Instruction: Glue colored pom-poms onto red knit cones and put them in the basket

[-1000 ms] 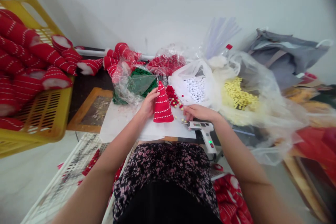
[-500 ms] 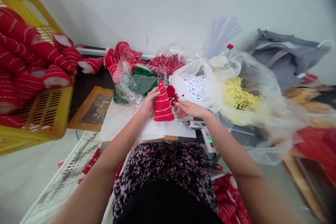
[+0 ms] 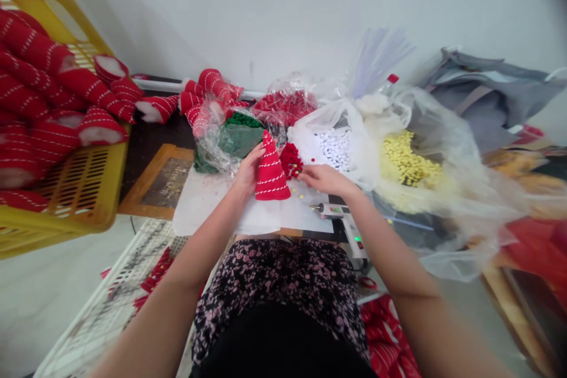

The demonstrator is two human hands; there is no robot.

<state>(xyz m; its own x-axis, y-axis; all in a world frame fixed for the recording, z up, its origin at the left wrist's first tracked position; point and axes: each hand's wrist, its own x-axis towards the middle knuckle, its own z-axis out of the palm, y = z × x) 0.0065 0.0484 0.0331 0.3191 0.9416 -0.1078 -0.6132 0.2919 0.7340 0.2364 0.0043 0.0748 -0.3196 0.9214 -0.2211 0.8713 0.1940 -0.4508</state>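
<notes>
My left hand (image 3: 248, 172) is closed on the left side of a red cone-shaped knit hat (image 3: 271, 176) with dashed white stripes, its tip pointing up. To the right of the hat, my right hand (image 3: 324, 179) has its fingers drawn together at the edge of a small heap of red pom-poms (image 3: 290, 158). Whatever sits between those fingertips is too small to make out. A few yellow pom-poms (image 3: 301, 196) lie on the white sheet (image 3: 199, 207) below. Under my right wrist rests a white hot glue gun (image 3: 332, 209) with a green light, nozzle pointing left.
Behind stand plastic bags of green pom-poms (image 3: 241, 120), white pom-poms (image 3: 335, 147) and yellow pom-poms (image 3: 410, 159). A yellow crate (image 3: 104, 189) full of striped red cones is at left, with a wooden frame (image 3: 133, 201) beside it. A grey bag (image 3: 487, 91) lies back right.
The hat has shifted slightly left and up with my left hand. My right hand has moved a little upward, and its fingers have drawn closer together by the red pom-poms.
</notes>
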